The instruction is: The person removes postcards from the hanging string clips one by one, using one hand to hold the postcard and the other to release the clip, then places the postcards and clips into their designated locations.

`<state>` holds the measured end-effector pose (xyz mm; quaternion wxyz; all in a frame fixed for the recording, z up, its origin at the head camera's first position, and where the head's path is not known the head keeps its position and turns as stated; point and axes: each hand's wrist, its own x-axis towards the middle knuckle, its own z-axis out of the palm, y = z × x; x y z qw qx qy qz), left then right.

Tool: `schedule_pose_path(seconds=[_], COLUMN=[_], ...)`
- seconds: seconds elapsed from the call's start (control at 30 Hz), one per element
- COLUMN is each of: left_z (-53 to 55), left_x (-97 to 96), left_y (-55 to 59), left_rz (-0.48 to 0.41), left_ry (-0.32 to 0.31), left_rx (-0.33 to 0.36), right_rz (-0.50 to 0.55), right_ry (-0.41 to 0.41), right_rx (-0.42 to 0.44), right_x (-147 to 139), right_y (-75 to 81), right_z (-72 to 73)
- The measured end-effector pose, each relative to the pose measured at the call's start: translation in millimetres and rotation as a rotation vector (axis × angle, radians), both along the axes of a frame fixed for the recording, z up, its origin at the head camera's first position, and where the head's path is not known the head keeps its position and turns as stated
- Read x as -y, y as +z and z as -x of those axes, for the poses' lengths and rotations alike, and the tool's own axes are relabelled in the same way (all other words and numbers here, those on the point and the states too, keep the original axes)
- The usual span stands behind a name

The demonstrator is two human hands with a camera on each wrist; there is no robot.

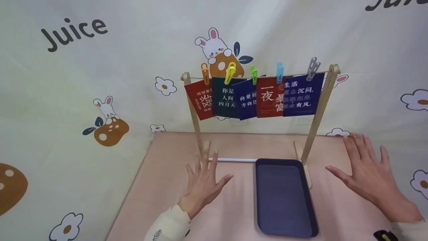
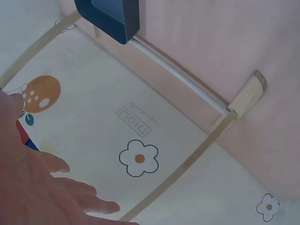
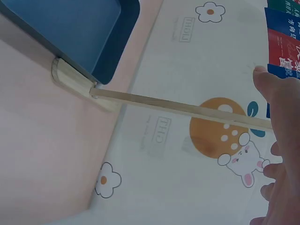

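My left hand (image 1: 202, 182), fingers spread, holds nothing and is nearest the left foot of a wooden rack. On the other side my right hand (image 1: 369, 175) is also spread and bare, to the right of the rack's right post (image 1: 319, 115). Between the posts runs a line with several cards, among them a red card (image 1: 199, 100), a green card (image 1: 227, 108) and a blue card (image 1: 302, 100), partly overlapping. Clips hold them up: an orange clip (image 1: 205, 73), a yellow clip (image 1: 230, 73), a green clip (image 1: 253, 75), a light blue clip (image 1: 280, 72) and a grey clip (image 1: 313, 69).
A dark blue tray (image 1: 284, 197) lies on the pink tabletop (image 1: 230, 211), in front of the rack's right foot. A white rod (image 1: 234, 160) joins the rack's feet low down. Behind everything hangs a patterned cloth (image 1: 133, 60) with rabbits and flowers.
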<state>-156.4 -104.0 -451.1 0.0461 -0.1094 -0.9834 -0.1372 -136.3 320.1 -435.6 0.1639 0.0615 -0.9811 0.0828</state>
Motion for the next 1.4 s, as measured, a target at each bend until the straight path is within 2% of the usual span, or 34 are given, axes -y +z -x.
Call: schedule_pose_path(seconds=[0.13,0.27,0.43,0.53,0.67,0.8,1.1,1.2,1.4], left_z=[1.3,4.4,4.3,3.3,5.2,11.8,43.6,49.3,54.6], left_x=[-15.1,-26.7,-32.2,-33.4,-37.9,-47.0,-79.9,-91.2,-117.8], left_y=[8.0,16.9,24.7,28.4,33.2,39.0,64.9,73.3,85.8], left_rz=[-0.048,-0.084,-0.11,-0.128,-0.163,-0.218,-0.423,-0.453,-0.555], left_ry=[-0.046,-0.088,-0.136,-0.142,-0.158,-0.191,-0.215,-0.203,-0.113], left_rx=[0.039,0.054,0.042,0.059,0.091,0.103,0.13,0.124,0.079], right_rz=[-0.038,-0.073,-0.103,-0.116,-0.115,-0.12,-0.109,-0.104,-0.132], right_ry=[0.03,0.093,0.172,0.2,0.225,0.235,0.284,0.302,0.302], right_rx=[-0.051,-0.151,-0.3,-0.343,-0.347,-0.321,-0.282,-0.269,-0.248], right_x=[-1,1,8,12,15,17,18,20,25], right_y=[15.8,30.7,45.2,54.1,67.2,82.3,125.5,139.1,162.9], right_z=[5.5,13.0,23.2,28.4,34.9,41.4,61.3,67.1,76.3])
